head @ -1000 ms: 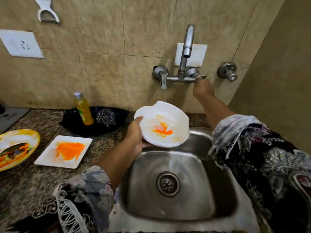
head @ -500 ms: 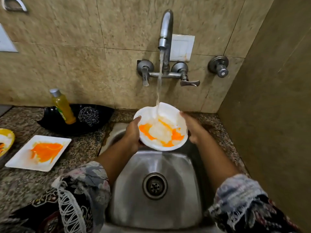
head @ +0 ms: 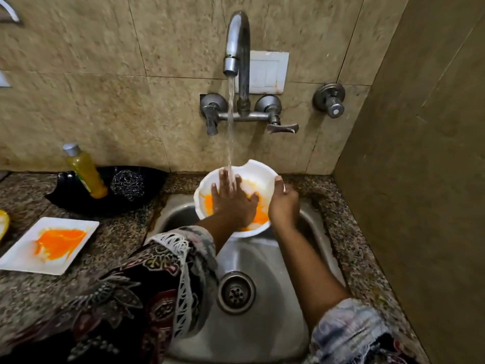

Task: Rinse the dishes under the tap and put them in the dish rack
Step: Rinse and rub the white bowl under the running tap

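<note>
A white bowl [head: 258, 171] smeared with orange sauce is held over the steel sink [head: 265, 321], under the running tap [head: 237, 48]. My right hand [head: 284, 206] grips the bowl's right rim. My left hand [head: 232, 200] lies flat inside the bowl with fingers spread, and the water stream lands on its fingers. A white square plate [head: 21, 258] with orange smears lies on the counter at the left. The yellow rim of another dish [head: 4, 222] shows at the far left edge. No dish rack is in view.
A black tray [head: 78, 203] behind the square plate holds a yellow soap bottle [head: 85, 170] and a steel scrubber [head: 127, 183]. The tap's right lever [head: 282, 127] points right. A second wall valve [head: 330, 100] sits further right. A side wall closes the right.
The tap was turned on by my right hand, which then took the bowl's right rim. My left hand let go of the left rim and now lies inside the bowl.
</note>
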